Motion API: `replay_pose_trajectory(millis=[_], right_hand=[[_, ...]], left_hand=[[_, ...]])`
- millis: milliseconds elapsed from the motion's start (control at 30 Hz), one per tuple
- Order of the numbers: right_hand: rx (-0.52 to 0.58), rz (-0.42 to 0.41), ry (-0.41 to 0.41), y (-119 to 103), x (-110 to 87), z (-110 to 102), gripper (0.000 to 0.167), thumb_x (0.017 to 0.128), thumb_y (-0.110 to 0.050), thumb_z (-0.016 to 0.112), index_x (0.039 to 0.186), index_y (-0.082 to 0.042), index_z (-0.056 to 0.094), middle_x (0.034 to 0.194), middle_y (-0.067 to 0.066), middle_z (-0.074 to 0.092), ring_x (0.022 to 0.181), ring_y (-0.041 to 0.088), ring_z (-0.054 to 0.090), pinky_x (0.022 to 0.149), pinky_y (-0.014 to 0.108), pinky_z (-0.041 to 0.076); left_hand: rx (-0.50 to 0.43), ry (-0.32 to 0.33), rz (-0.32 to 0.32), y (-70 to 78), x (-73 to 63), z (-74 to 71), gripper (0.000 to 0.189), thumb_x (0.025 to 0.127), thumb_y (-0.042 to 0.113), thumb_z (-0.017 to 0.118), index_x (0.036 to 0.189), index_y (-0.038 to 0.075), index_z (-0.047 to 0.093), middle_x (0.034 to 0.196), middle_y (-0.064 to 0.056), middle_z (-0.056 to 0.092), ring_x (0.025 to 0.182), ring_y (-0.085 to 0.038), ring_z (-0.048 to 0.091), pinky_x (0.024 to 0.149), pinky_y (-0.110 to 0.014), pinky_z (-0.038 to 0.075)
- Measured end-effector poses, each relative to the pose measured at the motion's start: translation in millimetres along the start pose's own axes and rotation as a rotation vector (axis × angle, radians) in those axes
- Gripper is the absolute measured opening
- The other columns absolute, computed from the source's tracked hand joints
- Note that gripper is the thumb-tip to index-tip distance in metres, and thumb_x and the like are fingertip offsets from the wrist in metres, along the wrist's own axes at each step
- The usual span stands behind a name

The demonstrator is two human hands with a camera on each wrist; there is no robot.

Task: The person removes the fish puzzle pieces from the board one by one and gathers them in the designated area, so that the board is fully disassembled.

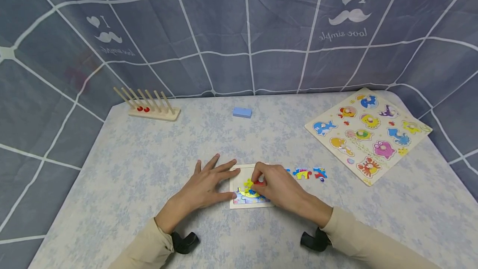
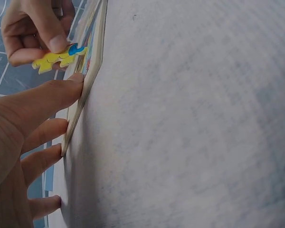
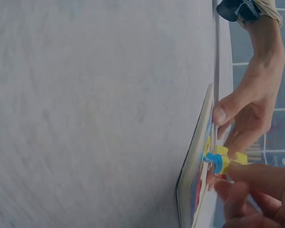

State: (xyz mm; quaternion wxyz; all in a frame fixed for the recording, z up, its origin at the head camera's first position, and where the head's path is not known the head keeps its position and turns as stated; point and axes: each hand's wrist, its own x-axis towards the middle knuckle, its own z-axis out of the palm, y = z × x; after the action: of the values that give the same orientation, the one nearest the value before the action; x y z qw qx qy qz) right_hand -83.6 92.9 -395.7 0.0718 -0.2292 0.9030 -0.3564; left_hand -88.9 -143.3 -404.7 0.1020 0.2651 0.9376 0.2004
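A small jigsaw puzzle in a pale wooden tray (image 1: 252, 206) lies in front of me, its lower part filled with coloured pieces. My left hand (image 1: 205, 184) has its fingers spread, with thumb and fingertips touching the tray's left side. Over the tray, my right hand (image 1: 281, 188) pinches a yellow jigsaw piece (image 2: 54, 59) with a blue part between thumb and fingers. In the right wrist view the same piece stands tilted above the tray surface. Loose jigsaw pieces (image 1: 301, 173) lie on the table just beyond my right hand, one partly hidden by it.
A wooden sea-animal peg puzzle board (image 1: 354, 165) lies at the right. At the back left stands a wooden rack of upright pegs (image 1: 164, 115) with two red beads (image 1: 147, 109). A blue block (image 1: 242, 113) sits near the table's back edge, before a grey checked curtain (image 1: 224, 24).
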Motion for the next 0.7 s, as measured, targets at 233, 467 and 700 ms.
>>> replay_pose_trajectory(millis=[233,467,700], right_hand=[[0.126,-0.034,-0.036,2.3,-0.9,1.8,0.013,0.087,-0.006,0.073,0.093,-0.015,0.064,0.086,-0.002,0.074,0.056,0.006,0.061,0.053,0.023,0.049],[0.21,0.0,0.0,3.9,-0.9,4.7,0.01,0.086,-0.005,0.075,0.088,-0.013,0.069,0.082,-0.004,0.074,0.062,0.005,0.065,0.045,0.023,0.046],[0.419,0.109,0.0,9.0,-1.2,1.1,0.008,0.084,-0.007,0.077,0.087,-0.009,0.07,0.079,-0.004,0.075,0.074,0.012,0.072,0.067,0.024,0.054]], left_hand=[[0.014,0.001,-0.006,0.1,0.3,0.5,0.066,0.083,0.049,0.075,0.141,0.023,0.057,0.156,0.005,0.037,0.147,-0.04,0.015,0.103,-0.079,0.008],[0.005,0.001,0.0,-0.8,-0.2,1.0,0.066,0.084,0.049,0.074,0.141,0.023,0.056,0.156,0.005,0.037,0.147,-0.04,0.015,0.103,-0.079,0.008],[0.01,0.006,0.0,-0.5,-0.4,1.1,0.066,0.084,0.05,0.073,0.141,0.024,0.057,0.156,0.005,0.037,0.147,-0.04,0.015,0.103,-0.079,0.008]])
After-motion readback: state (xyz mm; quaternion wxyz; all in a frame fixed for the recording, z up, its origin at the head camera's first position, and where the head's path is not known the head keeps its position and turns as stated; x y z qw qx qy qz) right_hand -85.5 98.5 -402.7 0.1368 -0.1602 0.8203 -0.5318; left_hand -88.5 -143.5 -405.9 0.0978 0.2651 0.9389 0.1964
